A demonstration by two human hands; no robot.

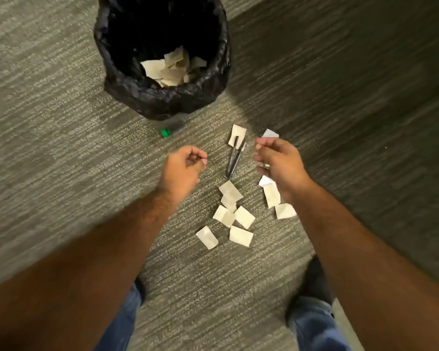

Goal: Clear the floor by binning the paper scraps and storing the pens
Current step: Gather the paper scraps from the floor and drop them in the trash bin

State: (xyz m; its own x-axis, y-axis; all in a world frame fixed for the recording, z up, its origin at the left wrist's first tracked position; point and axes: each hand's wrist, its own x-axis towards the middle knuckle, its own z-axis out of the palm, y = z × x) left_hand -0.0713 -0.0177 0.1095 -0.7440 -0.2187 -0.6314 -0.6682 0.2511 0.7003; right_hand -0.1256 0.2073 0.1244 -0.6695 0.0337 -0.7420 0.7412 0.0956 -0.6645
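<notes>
Mid-clearing: we hover left hand (pixel 185 165) loosely curled, right hand (pixel 276 160) half-open, both grips empty as far as visible. Paper scraps (pixel 235 216) and pens (pixel 235 158) on carpet; bin (pixel 162 97) partly filled. Next: gather scraps.

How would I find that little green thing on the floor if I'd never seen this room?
Find the bin lined with a black plastic bag standing on the grey striped carpet. Just below its base, toward the person, lies a small bright green object. It is the only green thing there; the nearby scraps are white paper.
</notes>
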